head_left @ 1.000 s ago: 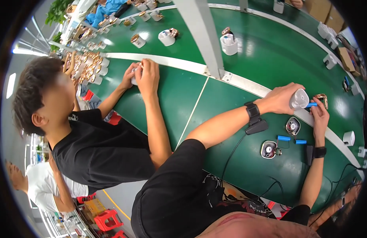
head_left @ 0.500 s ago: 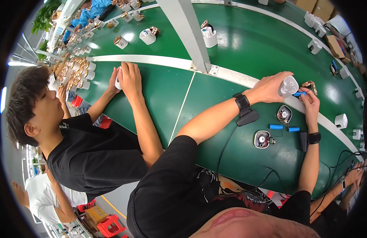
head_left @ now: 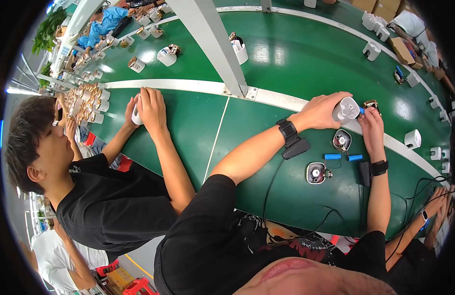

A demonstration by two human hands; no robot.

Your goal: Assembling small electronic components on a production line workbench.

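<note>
My left hand point(head_left: 320, 110) is wrapped round a white plastic housing point(head_left: 343, 116) and tips its open end, with moulded inner walls, toward my right. Pinched in the fingers of my right hand point(head_left: 373, 130) is a blue cylindrical battery point(head_left: 362, 111), its end close to the housing's rim. Just behind those fingertips shows a gold-coloured part point(head_left: 373, 103), mostly hidden. Below my hands on the green table lie two round-cornered units, a dark one point(head_left: 342, 141) and a pale-rimmed one point(head_left: 316, 173). Beside them are two more blue batteries, one left point(head_left: 332, 157) and one right point(head_left: 355, 158).
A grey post point(head_left: 213, 46) rises from the white rail point(head_left: 271, 96) ahead of me. To my left a co-worker's hands point(head_left: 151, 109) hold a white piece. White housings point(head_left: 412, 139) stand at the right. Black cables point(head_left: 268, 196) trail from my wrist devices.
My right hand has brought the blue battery closer to the rim of the housing. The whole view has shifted slightly, moving the table things leftward in the picture.
</note>
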